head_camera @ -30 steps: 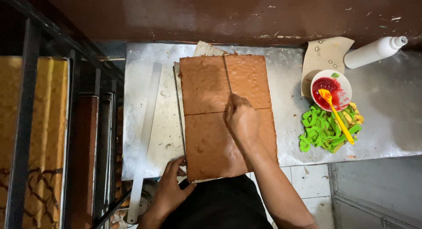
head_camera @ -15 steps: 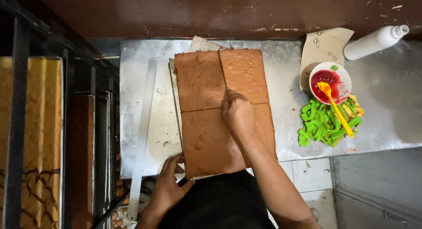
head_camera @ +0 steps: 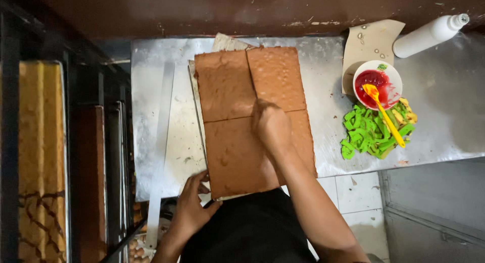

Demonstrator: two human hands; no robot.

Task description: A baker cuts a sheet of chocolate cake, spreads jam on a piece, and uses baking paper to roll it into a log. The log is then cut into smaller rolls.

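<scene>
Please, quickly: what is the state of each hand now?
Left hand: open, fingers on the near corner of the flat brown sheet cake.
Right hand: closed on top of the cake; what it grips is hidden.

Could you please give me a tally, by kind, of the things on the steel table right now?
Brown sheet cake: 1
Long metal ruler: 1
White bowl of red sauce: 1
Orange spatula: 1
White bottle: 1
Heap of green and yellow pieces: 1
Brown paper sheet: 1
Total: 7
</scene>
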